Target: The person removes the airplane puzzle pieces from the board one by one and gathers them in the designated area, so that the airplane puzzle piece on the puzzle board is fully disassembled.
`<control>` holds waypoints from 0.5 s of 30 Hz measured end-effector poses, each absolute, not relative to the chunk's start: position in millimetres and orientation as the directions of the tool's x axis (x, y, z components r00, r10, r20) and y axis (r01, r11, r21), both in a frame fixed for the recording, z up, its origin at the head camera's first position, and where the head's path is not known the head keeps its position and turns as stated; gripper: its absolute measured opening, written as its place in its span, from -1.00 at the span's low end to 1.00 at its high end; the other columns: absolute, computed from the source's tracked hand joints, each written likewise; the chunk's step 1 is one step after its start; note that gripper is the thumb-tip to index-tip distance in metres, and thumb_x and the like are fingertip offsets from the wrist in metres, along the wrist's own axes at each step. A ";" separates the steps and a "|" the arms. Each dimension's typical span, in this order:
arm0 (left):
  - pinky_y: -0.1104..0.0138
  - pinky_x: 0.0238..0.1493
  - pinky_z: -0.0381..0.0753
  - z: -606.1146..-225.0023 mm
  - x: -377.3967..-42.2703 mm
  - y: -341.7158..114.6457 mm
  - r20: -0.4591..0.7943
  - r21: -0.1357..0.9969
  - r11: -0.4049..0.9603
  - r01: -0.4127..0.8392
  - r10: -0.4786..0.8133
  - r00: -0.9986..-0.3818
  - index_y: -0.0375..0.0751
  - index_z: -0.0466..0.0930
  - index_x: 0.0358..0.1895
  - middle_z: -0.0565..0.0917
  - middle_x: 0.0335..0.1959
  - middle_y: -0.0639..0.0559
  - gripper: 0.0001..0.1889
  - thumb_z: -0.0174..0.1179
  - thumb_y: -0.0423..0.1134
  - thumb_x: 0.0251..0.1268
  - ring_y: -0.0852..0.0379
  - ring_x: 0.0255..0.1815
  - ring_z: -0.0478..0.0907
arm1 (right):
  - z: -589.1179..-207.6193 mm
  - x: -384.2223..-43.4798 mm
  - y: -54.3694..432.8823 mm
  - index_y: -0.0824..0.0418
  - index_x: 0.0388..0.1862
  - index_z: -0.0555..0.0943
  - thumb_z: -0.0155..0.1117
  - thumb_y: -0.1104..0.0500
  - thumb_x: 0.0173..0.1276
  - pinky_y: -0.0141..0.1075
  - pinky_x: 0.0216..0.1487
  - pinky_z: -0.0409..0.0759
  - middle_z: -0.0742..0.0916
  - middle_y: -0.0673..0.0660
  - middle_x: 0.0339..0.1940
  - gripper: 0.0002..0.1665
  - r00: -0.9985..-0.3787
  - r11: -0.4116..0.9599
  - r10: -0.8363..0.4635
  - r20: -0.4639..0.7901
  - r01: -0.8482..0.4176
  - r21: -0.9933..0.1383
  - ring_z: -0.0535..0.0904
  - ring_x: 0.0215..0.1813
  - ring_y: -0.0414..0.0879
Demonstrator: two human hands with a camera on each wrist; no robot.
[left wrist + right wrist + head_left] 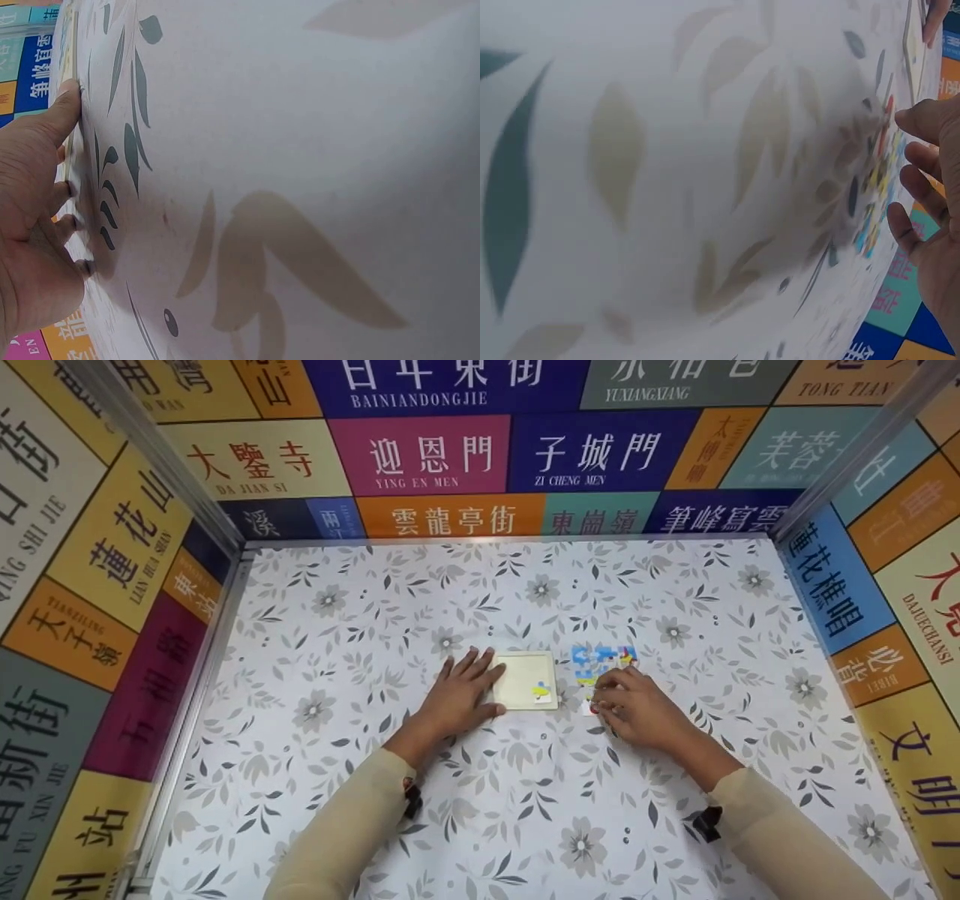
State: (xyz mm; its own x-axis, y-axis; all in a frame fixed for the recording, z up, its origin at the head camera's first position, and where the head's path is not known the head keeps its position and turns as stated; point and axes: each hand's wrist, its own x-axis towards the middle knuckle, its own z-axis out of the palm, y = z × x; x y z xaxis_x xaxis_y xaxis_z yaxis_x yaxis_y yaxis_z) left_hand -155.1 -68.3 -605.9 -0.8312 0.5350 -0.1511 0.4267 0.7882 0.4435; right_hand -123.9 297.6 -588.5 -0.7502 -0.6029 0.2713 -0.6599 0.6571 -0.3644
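A small pale puzzle tray [519,676] lies on the patterned tabletop, with one yellow, blue and white puzzle piece [541,691] in its lower right corner. My left hand [463,694] rests at the tray's left edge, fingers spread and thumb by the lower left corner. To the right of the tray, colourful jigsaw pieces [592,658] lie in a close cluster. My right hand [643,709] is over the lower part of this cluster and hides some of it. In the right wrist view its thumb and loosely bent fingers [922,187] stand apart beside the pieces.
A white tabletop [375,607] printed with grey leaves and flowers surrounds the tray and pieces. Upright panels with coloured sign lettering [420,454] border it at the back and both sides. Dark straps show at both sleeve cuffs.
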 end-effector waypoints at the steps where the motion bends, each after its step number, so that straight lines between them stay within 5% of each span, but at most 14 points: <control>1: -0.29 0.85 -0.12 -606.0 -155.1 -68.4 -0.152 0.442 0.789 0.426 0.535 -0.831 0.05 0.20 0.81 0.04 0.88 -0.05 -0.18 0.16 0.26 0.67 -0.17 0.91 -0.10 | -587.8 -125.7 293.1 0.19 -0.06 0.86 0.61 0.32 0.36 0.09 0.03 0.68 0.78 0.20 0.05 -0.81 -0.747 0.653 -0.607 0.271 -0.663 -0.365 0.66 0.03 0.14; 15: -0.30 0.85 -0.14 -606.5 -155.3 -67.3 -0.149 0.456 0.786 0.419 0.531 -0.834 0.02 0.22 0.80 0.04 0.88 -0.06 -0.18 0.22 0.23 0.64 -0.19 0.91 -0.10 | -582.3 -141.0 225.9 0.14 0.42 0.70 0.53 0.21 0.52 0.29 0.40 0.64 0.75 0.18 0.38 -0.47 -0.763 0.647 -0.632 0.133 -0.615 -0.452 0.66 0.39 0.23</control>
State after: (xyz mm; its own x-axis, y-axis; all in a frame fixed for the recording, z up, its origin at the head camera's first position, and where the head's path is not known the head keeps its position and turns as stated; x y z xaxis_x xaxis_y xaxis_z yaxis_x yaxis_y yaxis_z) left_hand -155.3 -67.3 -606.5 -0.8342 0.5309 -0.1489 0.4186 0.7855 0.4557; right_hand -141.0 225.9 -582.3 -0.7632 -0.6323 0.1335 -0.6147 0.6466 -0.4516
